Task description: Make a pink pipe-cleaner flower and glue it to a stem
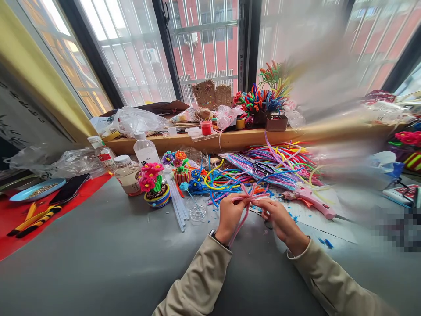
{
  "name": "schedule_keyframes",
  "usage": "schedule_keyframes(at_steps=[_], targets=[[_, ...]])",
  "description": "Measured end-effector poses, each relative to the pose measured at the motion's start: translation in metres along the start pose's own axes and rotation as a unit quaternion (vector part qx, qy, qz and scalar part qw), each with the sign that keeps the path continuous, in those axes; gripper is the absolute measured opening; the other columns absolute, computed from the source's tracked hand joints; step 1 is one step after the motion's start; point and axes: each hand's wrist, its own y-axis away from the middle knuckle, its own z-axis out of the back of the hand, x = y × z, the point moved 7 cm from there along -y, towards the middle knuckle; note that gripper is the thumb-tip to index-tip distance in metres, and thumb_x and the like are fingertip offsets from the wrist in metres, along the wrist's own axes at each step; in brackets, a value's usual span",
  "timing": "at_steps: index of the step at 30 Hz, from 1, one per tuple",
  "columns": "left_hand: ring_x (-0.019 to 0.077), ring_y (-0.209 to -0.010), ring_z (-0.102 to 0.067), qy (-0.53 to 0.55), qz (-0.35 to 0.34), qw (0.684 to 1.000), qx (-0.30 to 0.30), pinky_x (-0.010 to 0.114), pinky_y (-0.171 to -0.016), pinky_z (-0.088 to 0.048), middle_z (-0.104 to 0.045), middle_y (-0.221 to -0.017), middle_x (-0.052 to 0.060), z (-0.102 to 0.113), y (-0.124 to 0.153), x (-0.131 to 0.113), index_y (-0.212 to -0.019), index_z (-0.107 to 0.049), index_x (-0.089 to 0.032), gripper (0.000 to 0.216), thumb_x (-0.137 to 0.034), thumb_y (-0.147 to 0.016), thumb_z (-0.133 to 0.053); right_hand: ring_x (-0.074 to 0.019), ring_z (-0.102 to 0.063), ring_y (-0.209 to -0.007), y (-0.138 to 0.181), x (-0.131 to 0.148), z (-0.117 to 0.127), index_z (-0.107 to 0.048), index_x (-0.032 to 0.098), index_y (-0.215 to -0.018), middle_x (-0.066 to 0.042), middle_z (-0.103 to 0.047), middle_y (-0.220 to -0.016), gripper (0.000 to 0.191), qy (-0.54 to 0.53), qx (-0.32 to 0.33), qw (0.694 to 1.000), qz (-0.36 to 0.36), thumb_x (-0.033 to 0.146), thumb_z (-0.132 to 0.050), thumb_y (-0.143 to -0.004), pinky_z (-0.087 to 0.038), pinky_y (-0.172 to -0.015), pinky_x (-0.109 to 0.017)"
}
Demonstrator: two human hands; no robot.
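low in the middle of the frame, your two beige sleeves run up to your left hand and right hand, both closed on a bundle of pink pipe cleaners held just above the grey table. the fingers of each hand are curled and pinched onto the stems where they cross, loose ends fanning up and one tail trailing down toward your left wrist. judge them feather-light, fuzzy and soft over a thin wire core: they should bend and keep a bend, so grip at the crossing, not the floppy tips. just right of your hands lies a pink glue gun, hard plastic. left of them, a clear round dish and pale straight glue sticks. further left stands a small striped pot of pink chenille flowers, then a squat jar and two capped bottles. behind your hands sprawls a tangle of loose coloured stems with scissors on top. at centre top, a wooden sill carries a bouquet of bright curled stems before barred windows. the right of the frame is blurred.
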Motion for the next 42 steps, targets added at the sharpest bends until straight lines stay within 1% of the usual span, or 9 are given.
schedule_keyframes(at_steps=[5, 9, 13, 16, 21, 27, 36, 39, 42], targets=[[0.0156, -0.066, -0.057, 0.059, 0.008, 0.998, 0.026, 0.026, -0.066, -0.043, -0.063, -0.067, 0.004, -0.004, 0.001, -0.007, -0.064, -0.065, -0.017, 0.011, -0.026, -0.059, -0.063, -0.0099, -0.042, -0.050, 0.004, 0.001, -0.007, -0.064, 0.016, -0.067, -0.003, -0.054, -0.065, 0.019, -0.043, 0.083, 0.994, -0.054, 0.031, -0.054, -0.063, -0.034, -0.043, -0.023], [0.0147, -0.062, -0.057, 0.166, 0.130, 0.977, 0.023, 0.028, -0.066, -0.044, -0.063, -0.064, 0.004, -0.004, 0.002, 0.007, -0.065, -0.065, -0.013, 0.020, -0.029, -0.054, -0.067, -0.0123, -0.046, -0.059, 0.007, 0.026, 0.005, -0.064, 0.018, -0.077, -0.005, -0.055, -0.080, 0.023, 0.095, 0.051, 0.990, 0.086, 0.034, -0.049, -0.069, -0.038, -0.047, -0.025], [0.0126, -0.063, -0.057, 0.211, 0.194, 0.957, 0.044, 0.026, -0.068, -0.043, -0.064, -0.068, 0.006, -0.006, 0.006, 0.016, -0.070, -0.065, -0.011, 0.026, -0.031, -0.053, -0.068, -0.0171, -0.047, -0.072, 0.026, 0.064, 0.011, -0.062, 0.021, -0.082, -0.006, -0.049, -0.082, 0.016, 0.360, -0.081, 0.849, 0.378, 0.027, -0.054, -0.070, -0.041, -0.059, -0.030], [0.0111, -0.062, -0.056, 0.217, 0.210, 0.951, 0.066, 0.023, -0.066, -0.043, -0.064, -0.068, 0.005, -0.009, 0.009, 0.017, -0.071, -0.066, -0.011, 0.026, -0.031, -0.055, -0.067, -0.0174, -0.046, -0.075, 0.041, 0.069, -0.004, -0.060, 0.024, -0.089, -0.006, -0.049, -0.085, 0.017, 0.446, -0.071, 0.735, 0.506, 0.023, -0.052, -0.074, -0.041, -0.065, -0.032], [0.0113, -0.060, -0.056, 0.197, 0.199, 0.955, 0.093, 0.024, -0.066, -0.043, -0.063, -0.066, 0.006, -0.015, 0.012, 0.014, -0.070, -0.066, -0.010, 0.026, -0.032, -0.056, -0.066, -0.0157, -0.046, -0.069, 0.047, 0.066, -0.012, -0.059, 0.023, -0.085, -0.005, -0.053, -0.082, 0.013, 0.481, -0.059, 0.683, 0.546, 0.019, -0.050, -0.076, -0.042, -0.063, -0.029], [0.0140, -0.060, -0.056, 0.096, 0.089, 0.991, 0.041, 0.025, -0.060, -0.044, -0.063, -0.066, 0.005, -0.009, 0.006, 0.002, -0.065, -0.065, -0.013, 0.020, -0.032, -0.058, -0.064, -0.0179, -0.048, -0.076, 0.043, 0.066, -0.011, -0.060, 0.019, -0.081, -0.006, -0.053, -0.078, 0.012, 0.452, -0.070, 0.731, 0.506, 0.021, -0.049, -0.076, -0.041, -0.070, -0.033], [0.0166, -0.072, -0.054, -0.043, -0.091, 0.995, -0.008, 0.026, -0.071, -0.039, -0.061, -0.073, 0.005, 0.002, 0.009, -0.026, -0.070, -0.066, -0.020, 0.013, -0.030, -0.064, -0.059, -0.0103, -0.043, -0.052, 0.011, 0.023, -0.006, -0.061, 0.017, -0.069, -0.001, -0.051, -0.063, 0.023, 0.099, 0.010, 0.987, 0.124, 0.039, -0.055, -0.068, -0.033, -0.043, -0.022], [0.0162, -0.071, -0.054, -0.037, -0.093, 0.995, 0.002, 0.025, -0.070, -0.040, -0.061, -0.073, 0.005, 0.001, 0.009, -0.026, -0.070, -0.066, -0.020, 0.014, -0.030, -0.065, -0.059, -0.0071, -0.038, -0.046, 0.009, 0.001, -0.014, -0.061, 0.018, -0.070, 0.002, -0.048, -0.058, 0.021, -0.049, 0.088, 0.994, -0.034, 0.038, -0.057, -0.065, -0.029, -0.039, -0.019], [0.0164, -0.071, -0.056, -0.004, -0.065, 0.998, 0.016, 0.026, -0.069, -0.041, -0.063, -0.073, 0.005, 0.000, 0.008, -0.023, -0.071, -0.066, -0.018, 0.016, -0.032, -0.065, -0.058, -0.0065, -0.040, -0.048, 0.011, 0.006, -0.014, -0.061, 0.019, -0.074, 0.002, -0.049, -0.060, 0.021, -0.049, 0.126, 0.990, -0.039, 0.037, -0.058, -0.065, -0.029, -0.041, -0.018]])
